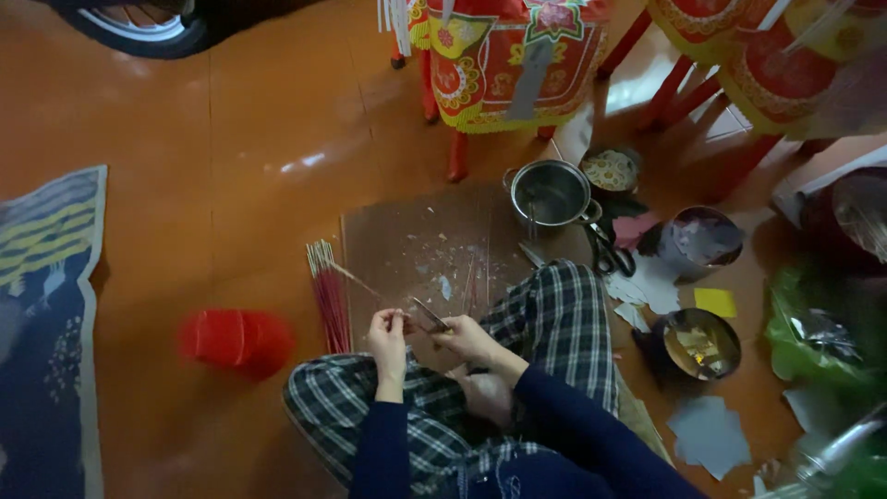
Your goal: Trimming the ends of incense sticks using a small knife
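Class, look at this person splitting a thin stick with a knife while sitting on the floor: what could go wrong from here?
1. The knife in the right hand works close to the left hand pinching the thin stick; a slip might cut fingers.
2. The blade hovers above the checked trouser legs.
3. Scissors lie loose beside the knee.

- My left hand [387,334] sits just left of lower centre, raised, fingers pinched together at the top.
- My right hand [465,339] is close beside it to the right, fingers curled shut in a grip.
- Both forearms, in dark blue sleeves, rise from the bottom edge and converge.
- My legs are folded, knees spread across lower centre.
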